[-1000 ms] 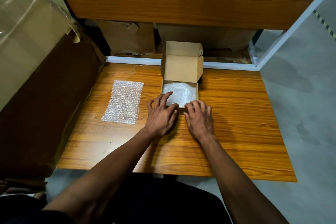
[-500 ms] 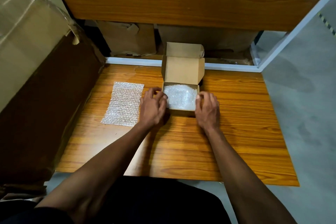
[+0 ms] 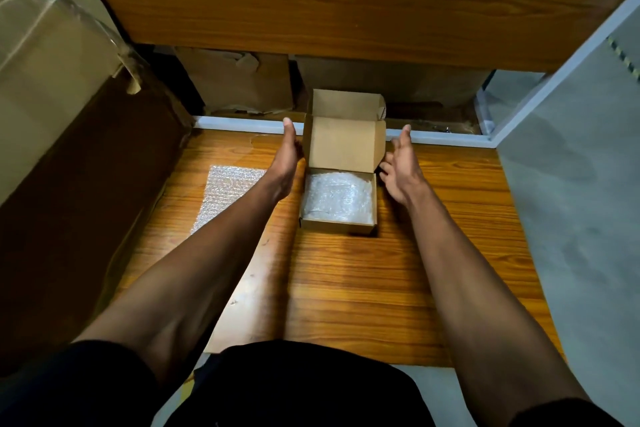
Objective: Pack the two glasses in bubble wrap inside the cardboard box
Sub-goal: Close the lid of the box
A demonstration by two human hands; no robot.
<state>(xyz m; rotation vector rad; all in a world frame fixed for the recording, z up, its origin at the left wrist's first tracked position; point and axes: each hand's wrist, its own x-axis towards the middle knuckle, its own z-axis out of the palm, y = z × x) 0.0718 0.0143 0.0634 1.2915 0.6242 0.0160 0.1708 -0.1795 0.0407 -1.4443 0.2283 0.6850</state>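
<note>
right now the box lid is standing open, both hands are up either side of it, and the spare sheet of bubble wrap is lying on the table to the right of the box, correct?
Not quite. The head view shows the spare sheet of bubble wrap lying to the left of the cardboard box, partly under the left forearm. The rest holds: the lid stands open, with the left hand and right hand raised on either side of it.

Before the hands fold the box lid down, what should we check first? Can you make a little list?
1. Lid standing up, free to fold: ok.
2. Bubble wrap bundle sits below the box rim: ok, as far as visible.
3. Both glasses inside the wrap: cannot tell, the wrap hides them.
4. Left hand and right hand empty, one each side of the lid: ok.
5. Spare bubble wrap sheet lies on the table, away from the box: ok.
</note>
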